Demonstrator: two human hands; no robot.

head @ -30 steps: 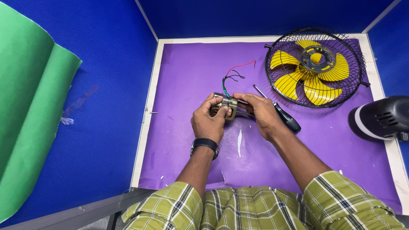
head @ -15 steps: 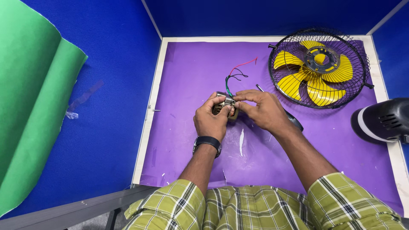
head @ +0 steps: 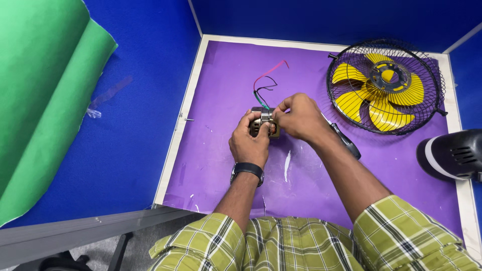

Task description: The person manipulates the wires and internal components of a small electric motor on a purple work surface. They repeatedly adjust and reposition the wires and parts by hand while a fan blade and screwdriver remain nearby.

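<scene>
Grip: my left hand (head: 249,143) is closed around a small grey metal motor block (head: 262,122), fingers wrapped about its left side and underside. My right hand (head: 299,118) pinches the block's top right edge between thumb and fingertips; whether a small part sits in that pinch I cannot tell.

Head view, items in order:

1. Motor block: held just above the purple mat-covered desk (head: 226,90), about midway between its left and right edges. A bundle of thin loose wires, red, black and green (head: 266,83), rises from its top and trails toward the far edge with bare free ends.
2. Black-handled screwdriver (head: 346,144): lying on the desk beneath my right wrist, partly hidden by it.
3. Round black wire fan guard with yellow plastic blades inside (head: 384,86): flat at the far right corner, well apart from the block.
4. Black moulded housing with a pale band (head: 452,154): at the right edge, cut off by the frame.
5. Black wristwatch (head: 247,168): on my left wrist.

Progress, as I judge it: the motor is separate from guard, blades and housing, and its wires are unconnected. Work on the block itself is in hand; joining the parts is not done.
</scene>
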